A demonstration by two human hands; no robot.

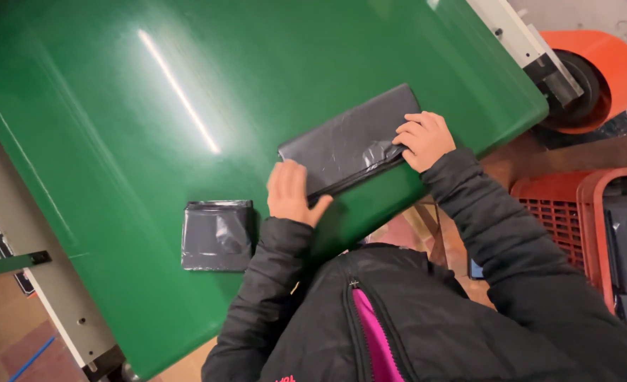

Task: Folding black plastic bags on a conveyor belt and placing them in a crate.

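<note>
Both hands, left hand point(290, 192) and right hand point(425, 139), press flat-fingered on a folded black bag point(349, 139); the orange crate point(588, 212) holds more.

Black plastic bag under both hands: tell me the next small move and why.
Probably fold the black plastic bag over once more. Both the left hand and the right hand press flat on its near edge, and it is longer than the folded bag lying finished on the green table.

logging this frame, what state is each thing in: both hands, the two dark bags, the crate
left hand: flat, pressing the bag's near end
right hand: fingers bent, pressing its far end
long dark plastic bag: folded lengthwise, held down
small dark plastic bag: folded square, untouched
orange crate: holds dark bags
</note>
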